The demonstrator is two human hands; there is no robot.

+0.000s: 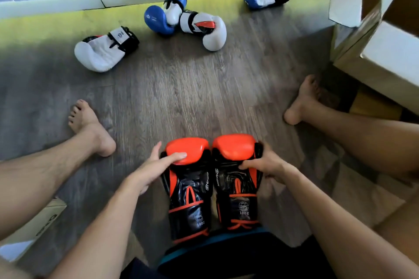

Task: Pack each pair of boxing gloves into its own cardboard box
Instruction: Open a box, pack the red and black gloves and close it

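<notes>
Head | left hand (151,169) fingers (178,156) straight, touching left orange glove (189,190) | right hand (268,164) fingers (248,165) gripping right orange glove (234,148)

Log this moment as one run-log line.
orange gloves: side by side, unboxed | left hand: fingers rest on one | right hand: grips the other | other gloves: loose on floor | box: open, at right

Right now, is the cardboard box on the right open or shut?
Open: the cardboard box has white flaps spread outward, brown interior showing.
</notes>
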